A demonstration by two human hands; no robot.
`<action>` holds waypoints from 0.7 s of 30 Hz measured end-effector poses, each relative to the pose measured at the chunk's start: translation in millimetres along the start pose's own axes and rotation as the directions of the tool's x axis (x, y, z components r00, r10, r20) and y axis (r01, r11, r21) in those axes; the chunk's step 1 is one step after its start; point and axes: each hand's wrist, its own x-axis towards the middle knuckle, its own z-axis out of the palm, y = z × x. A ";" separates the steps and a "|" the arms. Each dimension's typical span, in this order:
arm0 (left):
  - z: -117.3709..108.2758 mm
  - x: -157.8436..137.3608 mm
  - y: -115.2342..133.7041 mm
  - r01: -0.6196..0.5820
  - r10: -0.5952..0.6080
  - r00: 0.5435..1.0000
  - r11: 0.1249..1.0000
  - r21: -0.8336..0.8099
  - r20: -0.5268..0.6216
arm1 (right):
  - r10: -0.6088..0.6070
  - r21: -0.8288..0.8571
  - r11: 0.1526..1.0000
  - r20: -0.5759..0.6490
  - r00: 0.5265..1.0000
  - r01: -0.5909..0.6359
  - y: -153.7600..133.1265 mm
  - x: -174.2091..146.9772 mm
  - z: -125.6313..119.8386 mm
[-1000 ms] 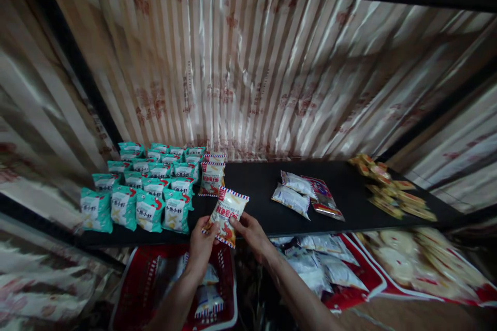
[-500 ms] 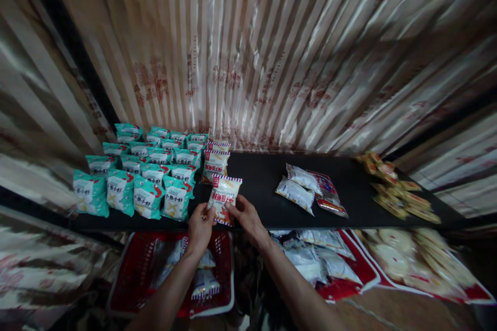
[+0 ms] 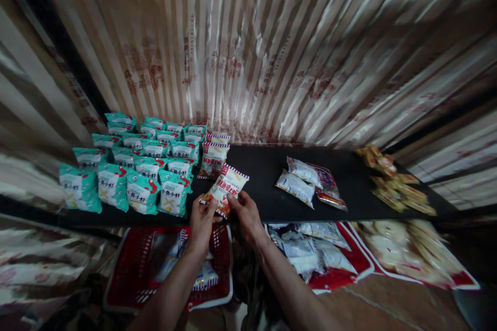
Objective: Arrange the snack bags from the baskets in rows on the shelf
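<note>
Both of my hands grip one white and red snack bag (image 3: 229, 184), tilted to the right above the front edge of the black shelf (image 3: 258, 176). My left hand (image 3: 203, 222) pinches its lower left corner, and my right hand (image 3: 245, 212) closes on its lower right side. Just behind it, matching red and white snack bags (image 3: 215, 158) stand in a short row. Rows of teal snack bags (image 3: 174, 194) stand upright to the left of them.
Silver-white bags (image 3: 295, 189) and a dark red bag (image 3: 326, 186) lie on the shelf at right, with yellow packets (image 3: 404, 194) farther along. Below are a red basket (image 3: 122, 274) under my arms and more red baskets (image 3: 363, 264) holding bags. Striped sheeting (image 3: 240, 88) hangs behind.
The held snack bag has gone from nearly upright to leaning right, its top swung rightward. Both hands stay on it. The view has shifted slightly.
</note>
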 end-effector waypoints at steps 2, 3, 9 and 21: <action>0.3 -0.5 -0.5 0.013 -0.013 1.000 1.000 -0.026 -0.013 | -0.011 -0.022 1.000 -0.009 1.000 0.011 -3.1 -0.2 0.2; 0.0 0.2 -1.3 0.019 -0.020 1.000 0.999 -0.032 -0.015 | -0.020 -0.034 0.999 -0.010 1.000 0.020 -4.5 0.3 0.0; -2.6 5.2 -5.9 0.050 -0.053 0.998 0.997 -0.053 -0.045 | -0.057 -0.086 0.995 0.014 0.998 0.058 -7.9 3.7 -2.3; -9.3 -6.3 1.2 0.066 -0.077 0.993 0.990 -0.127 -0.087 | -0.079 -0.095 0.992 0.068 0.995 0.086 -13.1 1.4 3.7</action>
